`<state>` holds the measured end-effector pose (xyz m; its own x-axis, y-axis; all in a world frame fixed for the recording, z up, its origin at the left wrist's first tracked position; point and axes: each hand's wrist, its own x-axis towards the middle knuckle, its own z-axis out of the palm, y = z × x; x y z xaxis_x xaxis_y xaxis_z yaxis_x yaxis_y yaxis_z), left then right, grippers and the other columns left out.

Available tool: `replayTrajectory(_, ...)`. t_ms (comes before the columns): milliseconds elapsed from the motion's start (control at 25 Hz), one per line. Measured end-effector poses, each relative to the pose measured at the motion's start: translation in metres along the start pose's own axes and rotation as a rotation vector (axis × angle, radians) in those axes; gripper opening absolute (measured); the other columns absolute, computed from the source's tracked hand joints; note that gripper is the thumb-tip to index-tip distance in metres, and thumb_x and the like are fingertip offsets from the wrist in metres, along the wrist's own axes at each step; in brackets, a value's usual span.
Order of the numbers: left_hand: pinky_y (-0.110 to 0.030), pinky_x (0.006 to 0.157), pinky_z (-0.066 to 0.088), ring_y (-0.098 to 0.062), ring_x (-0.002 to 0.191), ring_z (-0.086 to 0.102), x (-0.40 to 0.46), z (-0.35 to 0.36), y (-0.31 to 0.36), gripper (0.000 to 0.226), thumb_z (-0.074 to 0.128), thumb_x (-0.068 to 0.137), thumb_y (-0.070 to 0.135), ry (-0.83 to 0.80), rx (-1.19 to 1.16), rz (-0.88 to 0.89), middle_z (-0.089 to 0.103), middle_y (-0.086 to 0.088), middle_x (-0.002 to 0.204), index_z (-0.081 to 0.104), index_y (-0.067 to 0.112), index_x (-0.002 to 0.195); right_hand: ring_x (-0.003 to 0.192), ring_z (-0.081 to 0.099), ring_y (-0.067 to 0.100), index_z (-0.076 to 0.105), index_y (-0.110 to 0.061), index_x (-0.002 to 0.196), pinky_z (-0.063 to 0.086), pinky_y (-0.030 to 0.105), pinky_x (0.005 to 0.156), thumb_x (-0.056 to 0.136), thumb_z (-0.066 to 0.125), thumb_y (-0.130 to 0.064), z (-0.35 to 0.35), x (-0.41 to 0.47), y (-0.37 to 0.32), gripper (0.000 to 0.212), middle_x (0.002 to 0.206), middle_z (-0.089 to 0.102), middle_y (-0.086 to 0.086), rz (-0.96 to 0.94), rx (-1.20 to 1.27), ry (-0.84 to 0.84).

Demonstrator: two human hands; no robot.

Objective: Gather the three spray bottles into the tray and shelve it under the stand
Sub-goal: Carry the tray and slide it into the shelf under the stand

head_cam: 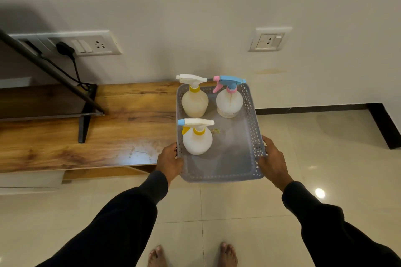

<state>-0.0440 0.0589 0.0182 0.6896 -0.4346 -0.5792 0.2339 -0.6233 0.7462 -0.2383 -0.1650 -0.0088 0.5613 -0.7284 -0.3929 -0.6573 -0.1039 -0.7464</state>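
The person wears a top with long black sleeves. The left sleeve (121,223) is dark and plain, with soft folds in the cloth near the elbow. Its cuff ends at the wrist and looks a bit snug. The right sleeve (325,223) is the same black cloth, with a few wrinkles where it bunches up. Both hands are bare, with no rings, watch or gloves to see. The left hand (169,163) and the right hand (274,163) come out of the cuffs. The two feet (229,256) are bare too, with no socks or shoes.
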Motion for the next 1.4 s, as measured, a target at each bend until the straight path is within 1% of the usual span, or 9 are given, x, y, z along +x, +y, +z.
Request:
replayTrajectory(360, -0.053, 0.093, 0.057, -0.027, 0.112, 0.065, -0.078, -0.006, -0.024, 0.040, 0.063, 0.087, -0.004, -0.023, -0.057, -0.016, 0.071, -0.006, 0.117, 0.065, 0.016, 0.121, 0.081, 0.067, 0.005, 0.041, -0.021, 0.141, 0.054, 0.013, 0.058, 0.100, 0.049, -0.013, -0.014, -0.084, 0.008, 0.043, 0.106, 0.069, 0.000, -0.015, 0.020, -0.017)
replayTrajectory(480, -0.040, 0.090, 0.060, -0.022, 0.110, 0.066, -0.105, -0.004, -0.039, 0.037, 0.063, 0.089, -0.002, -0.013, -0.058, -0.018, 0.071, -0.002, 0.114, 0.063, 0.022, 0.118, 0.080, 0.065, 0.001, 0.042, -0.025, 0.140, 0.052, 0.010, 0.056, 0.099, 0.053, -0.012, -0.015, -0.113, 0.020, 0.045, 0.104, 0.067, -0.007, 0.009, 0.032, -0.017)
replayTrajectory(680, -0.013, 0.069, 0.057, -0.012, 0.099, 0.069, -0.144, 0.010, -0.069, 0.043, 0.060, 0.089, -0.006, -0.017, -0.024, -0.066, 0.072, 0.010, 0.102, 0.062, 0.035, 0.103, 0.083, 0.063, -0.002, 0.040, -0.037, 0.137, 0.047, 0.009, 0.060, 0.097, 0.058, -0.025, -0.019, -0.155, 0.047, 0.046, 0.101, 0.061, -0.026, 0.057, 0.044, -0.054)
replayTrajectory(840, -0.008, 0.068, 0.053, -0.010, 0.099, 0.067, -0.168, 0.025, -0.094, 0.043, 0.057, 0.089, -0.007, -0.002, -0.012, -0.119, 0.072, 0.012, 0.102, 0.062, 0.030, 0.111, 0.083, 0.062, 0.001, 0.036, -0.043, 0.135, 0.046, 0.010, 0.066, 0.097, 0.055, -0.023, -0.016, -0.185, 0.077, 0.046, 0.105, 0.064, -0.013, 0.121, 0.022, -0.049)
replayTrajectory(960, -0.017, 0.083, 0.054, -0.012, 0.102, 0.066, -0.178, 0.034, -0.120, 0.044, 0.057, 0.089, -0.003, -0.018, 0.045, -0.186, 0.072, 0.012, 0.105, 0.063, 0.029, 0.119, 0.081, 0.063, 0.008, 0.036, -0.040, 0.137, 0.051, 0.021, 0.073, 0.097, 0.055, -0.022, -0.012, -0.206, 0.098, 0.048, 0.106, 0.065, -0.009, 0.175, -0.009, -0.054)
replayTrajectory(1080, -0.043, 0.102, 0.051, -0.009, 0.104, 0.068, -0.173, 0.042, -0.181, 0.055, 0.055, 0.077, 0.018, -0.025, 0.201, -0.224, 0.073, 0.028, 0.100, 0.059, 0.054, 0.118, 0.080, 0.064, 0.015, 0.037, -0.033, 0.140, 0.052, 0.028, 0.078, 0.095, 0.057, -0.015, -0.004, -0.222, 0.116, 0.053, 0.107, 0.067, -0.005, 0.206, -0.036, -0.063)
replayTrajectory(1160, -0.046, 0.098, 0.054, -0.014, 0.103, 0.067, -0.153, 0.056, -0.255, 0.053, 0.051, 0.069, 0.035, -0.025, 0.253, -0.229, 0.072, 0.027, 0.098, 0.052, 0.067, 0.112, 0.082, 0.064, 0.016, 0.038, -0.031, 0.140, 0.051, 0.028, 0.079, 0.093, 0.062, -0.016, 0.003, -0.227, 0.128, 0.055, 0.106, 0.066, -0.006, 0.227, -0.024, -0.072)
replayTrajectory(1320, -0.055, 0.089, 0.056, -0.034, 0.108, 0.063, -0.136, 0.091, -0.347, 0.045, 0.051, 0.073, 0.046, 0.025, 0.350, -0.232, 0.067, -0.003, 0.115, 0.050, 0.064, 0.115, 0.082, 0.064, 0.011, 0.039, -0.031, 0.139, 0.051, 0.023, 0.077, 0.091, 0.065, -0.016, 0.023, -0.231, 0.154, 0.056, 0.106, 0.065, -0.006, 0.283, -0.001, -0.080)
replayTrajectory(1400, -0.050, 0.088, 0.057, -0.031, 0.105, 0.065, -0.121, 0.105, -0.381, 0.047, 0.048, 0.071, 0.047, 0.043, 0.397, -0.258, 0.068, 0.001, 0.111, 0.047, 0.069, 0.113, 0.082, 0.065, 0.006, 0.041, -0.030, 0.140, 0.050, 0.016, 0.069, 0.089, 0.066, -0.008, 0.033, -0.230, 0.172, 0.060, 0.105, 0.068, -0.006, 0.305, 0.003, -0.077)
